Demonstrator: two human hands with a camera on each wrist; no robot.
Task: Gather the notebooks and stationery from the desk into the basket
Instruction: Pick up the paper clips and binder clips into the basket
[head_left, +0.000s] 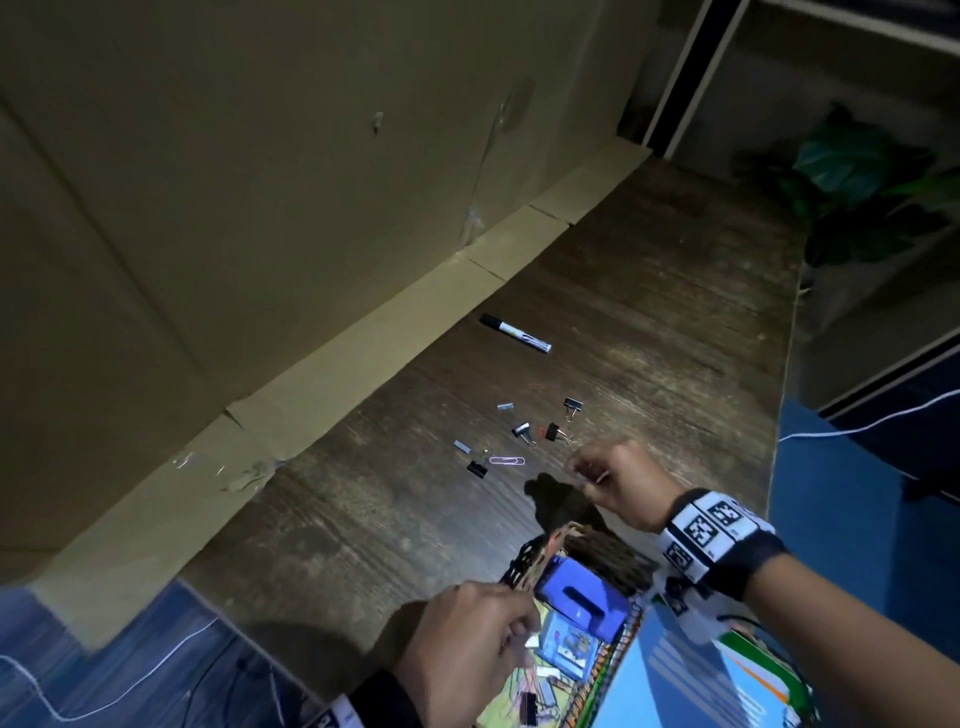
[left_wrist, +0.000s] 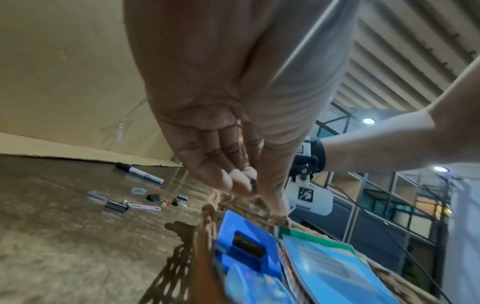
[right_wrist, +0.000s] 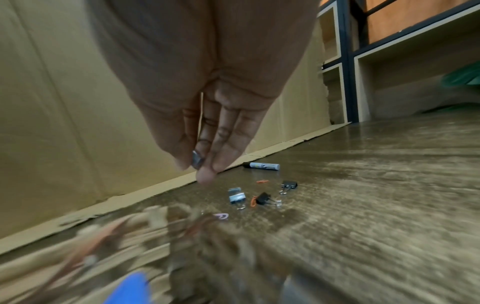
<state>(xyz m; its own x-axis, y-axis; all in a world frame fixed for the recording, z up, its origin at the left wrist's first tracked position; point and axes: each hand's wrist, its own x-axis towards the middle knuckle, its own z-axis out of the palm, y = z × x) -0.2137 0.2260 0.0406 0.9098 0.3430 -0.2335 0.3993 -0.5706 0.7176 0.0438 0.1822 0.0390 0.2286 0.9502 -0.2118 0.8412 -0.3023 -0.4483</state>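
Dim desk scene, head view with both wrist views. The right hand (head_left: 615, 480) hovers just beyond the far rim of the woven wicker basket (head_left: 597, 545); in the right wrist view its thumb and fingertips (right_wrist: 205, 174) pinch a small grey metal piece (right_wrist: 198, 162), probably a block of staples, though it is too small to tell. The left hand (head_left: 467, 639) grips the basket's near-left rim, fingers curled round the twisted fibre edge (left_wrist: 218, 197), and steadies it on the dark wood-grain desk (head_left: 649, 322).

Already inside the basket: a blue hole punch (head_left: 582, 597), a light-blue notebook (head_left: 691, 675) leaning against the right wall, and smaller items beneath, among them a black binder clip (head_left: 527, 707).

Left on the desk: a black-capped white marker (head_left: 514, 334) near the cardboard backing (head_left: 208, 208), and, between marker and basket, a loose scatter of black binder clips (head_left: 556, 432), small grey staple blocks (head_left: 461, 446), a pink paper clip (head_left: 506, 460) and an orange paper clip (right_wrist: 262, 181).

Step in hand, as judged: carrying one small piece to the basket. The notebooks appear gathered; only fine stationery is left. The next move calls for bringing the pinch over the basket opening and releasing it there, then precise fingertip picks of the flat clips, which lie flush on the wood.
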